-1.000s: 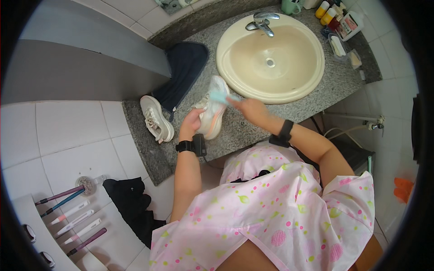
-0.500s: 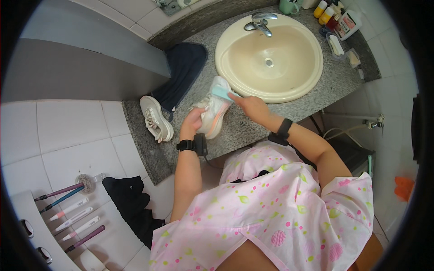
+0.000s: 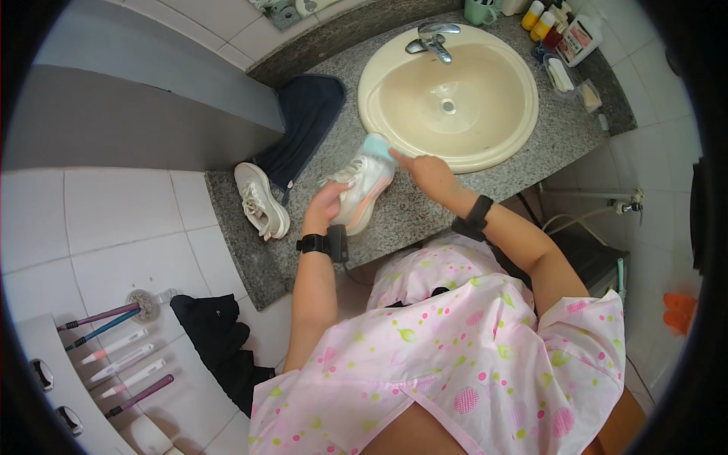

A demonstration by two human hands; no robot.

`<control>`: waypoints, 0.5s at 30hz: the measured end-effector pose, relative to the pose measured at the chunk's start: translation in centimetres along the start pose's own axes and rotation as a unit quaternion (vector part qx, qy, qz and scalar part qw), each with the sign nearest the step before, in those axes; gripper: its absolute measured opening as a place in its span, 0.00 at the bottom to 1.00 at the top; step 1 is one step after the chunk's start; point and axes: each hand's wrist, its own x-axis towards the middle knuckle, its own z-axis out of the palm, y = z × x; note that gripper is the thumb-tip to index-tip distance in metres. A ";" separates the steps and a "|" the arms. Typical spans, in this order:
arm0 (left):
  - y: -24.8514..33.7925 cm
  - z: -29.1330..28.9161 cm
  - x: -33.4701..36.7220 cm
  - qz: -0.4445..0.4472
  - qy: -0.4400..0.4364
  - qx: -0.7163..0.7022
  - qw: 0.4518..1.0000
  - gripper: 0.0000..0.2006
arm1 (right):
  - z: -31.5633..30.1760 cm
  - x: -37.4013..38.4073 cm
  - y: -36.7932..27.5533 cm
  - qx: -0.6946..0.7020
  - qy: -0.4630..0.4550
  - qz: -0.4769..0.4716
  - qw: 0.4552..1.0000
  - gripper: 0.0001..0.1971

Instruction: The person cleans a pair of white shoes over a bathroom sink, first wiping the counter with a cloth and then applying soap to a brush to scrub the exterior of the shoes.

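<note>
My left hand (image 3: 327, 203) is closed round a white sneaker (image 3: 367, 188) with a peach stripe along its side. The shoe is tilted over the granite counter, toe pointing at the sink's near rim. In my right hand (image 3: 431, 177) is a light blue brush (image 3: 377, 145), its head against the sneaker's toe; its bristles are hidden and it is slightly blurred. The matching sneaker (image 3: 261, 202) stands at the counter's left end, apart from both hands.
A cream oval sink (image 3: 447, 155) with a chrome faucet (image 3: 434, 39) is set in the granite counter (image 3: 413, 199). A dark cloth (image 3: 307, 117) lies left of it. Bottles (image 3: 579, 39) and a small soap dish (image 3: 560, 76) stand at the right. A grey partition (image 3: 144, 117) rises on the left.
The brush has shifted from the shoe's upper to its toe, and my right hand has moved with it. The shoe has turned slightly while my left hand keeps its hold.
</note>
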 end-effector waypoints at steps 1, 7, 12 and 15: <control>-0.2 -0.2 0.2 0.001 0.001 0.000 1.000 0.18 | 0.2 -0.4 -0.2 0.000 0.000 -0.001 1.000 0.30; -0.4 -0.3 0.3 -0.035 0.023 -0.014 0.999 0.22 | 0.3 -0.5 0.5 -0.010 0.009 0.001 1.000 0.29; -0.2 -0.3 0.4 -0.027 -0.013 -0.038 0.999 0.22 | 1.3 -2.5 0.2 0.049 -0.046 -0.112 0.991 0.29; -0.4 -0.8 0.4 -0.012 0.002 -0.018 1.000 0.21 | 0.6 -1.3 1.3 0.021 0.036 -0.060 0.997 0.31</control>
